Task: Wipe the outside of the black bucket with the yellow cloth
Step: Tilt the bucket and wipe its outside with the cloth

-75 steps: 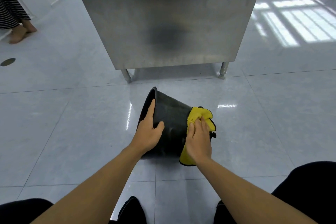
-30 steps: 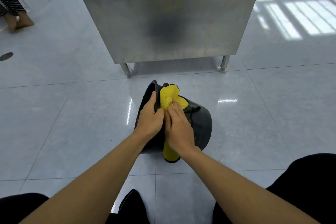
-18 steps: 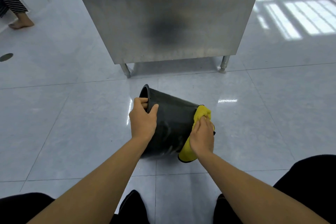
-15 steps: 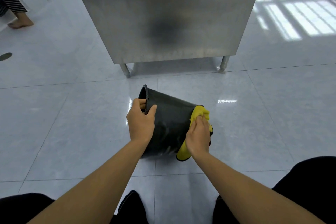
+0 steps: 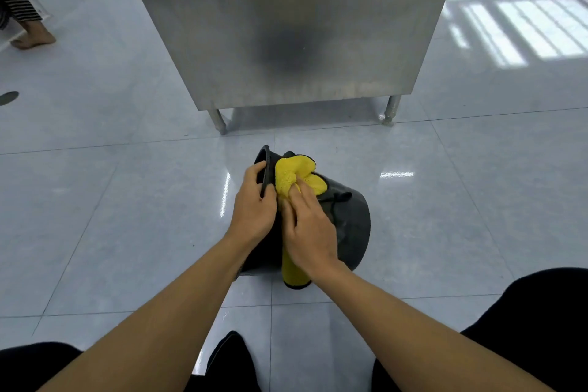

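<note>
The black bucket (image 5: 351, 221) lies on its side on the floor, its mouth facing left and its base to the right. My left hand (image 5: 253, 207) grips the rim at the mouth, fingers hooked inside. My right hand (image 5: 310, 232) presses the yellow cloth (image 5: 294, 177) flat against the bucket's outer wall near the rim. The cloth bunches above my fingers, and one end hangs out below my palm down to the floor. The bucket's handle lies against its side to the right of the cloth.
A stainless steel cabinet (image 5: 286, 25) on short legs stands just beyond the bucket. Glossy grey floor tiles (image 5: 111, 216) spread all around. Another person's bare foot (image 5: 31, 38) shows at the far left. My dark-clothed knees fill the bottom corners.
My right hand has slid the cloth from the bucket's base end leftwards up to the rim. The left hand keeps its hold on the rim.
</note>
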The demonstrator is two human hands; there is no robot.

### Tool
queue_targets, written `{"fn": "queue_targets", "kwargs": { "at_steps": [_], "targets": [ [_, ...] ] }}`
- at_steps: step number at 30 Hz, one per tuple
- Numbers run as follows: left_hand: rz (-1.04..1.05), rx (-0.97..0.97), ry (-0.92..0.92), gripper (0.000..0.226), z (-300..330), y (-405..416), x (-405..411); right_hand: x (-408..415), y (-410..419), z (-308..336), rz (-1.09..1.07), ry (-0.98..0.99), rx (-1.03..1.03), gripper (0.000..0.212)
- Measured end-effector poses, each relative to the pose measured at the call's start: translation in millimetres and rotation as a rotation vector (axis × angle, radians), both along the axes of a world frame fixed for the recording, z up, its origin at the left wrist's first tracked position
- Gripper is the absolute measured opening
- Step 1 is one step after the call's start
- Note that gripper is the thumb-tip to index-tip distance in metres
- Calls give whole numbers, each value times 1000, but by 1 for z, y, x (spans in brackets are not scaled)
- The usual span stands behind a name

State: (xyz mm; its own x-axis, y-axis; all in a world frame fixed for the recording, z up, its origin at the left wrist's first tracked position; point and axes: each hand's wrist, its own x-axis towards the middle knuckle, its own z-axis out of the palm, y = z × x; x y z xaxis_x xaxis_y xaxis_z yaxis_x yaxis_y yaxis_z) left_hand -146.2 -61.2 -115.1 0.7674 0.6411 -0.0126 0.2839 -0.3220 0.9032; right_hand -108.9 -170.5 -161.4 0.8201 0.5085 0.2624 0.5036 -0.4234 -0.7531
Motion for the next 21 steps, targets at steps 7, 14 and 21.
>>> {"fn": "queue_targets", "kwargs": {
  "at_steps": [7,14,21],
  "targets": [
    [180,-60,21,32,0,3,-15,9,-37,-37,-246,199,-210,42],
    [-164,-7,105,73,1,-1,-3,30,-37,-37,-466,368,-106,48],
    [20,-101,56,43,1,-12,-1,-9,-10,-4,-108,225,-18,30]
  ]
}}
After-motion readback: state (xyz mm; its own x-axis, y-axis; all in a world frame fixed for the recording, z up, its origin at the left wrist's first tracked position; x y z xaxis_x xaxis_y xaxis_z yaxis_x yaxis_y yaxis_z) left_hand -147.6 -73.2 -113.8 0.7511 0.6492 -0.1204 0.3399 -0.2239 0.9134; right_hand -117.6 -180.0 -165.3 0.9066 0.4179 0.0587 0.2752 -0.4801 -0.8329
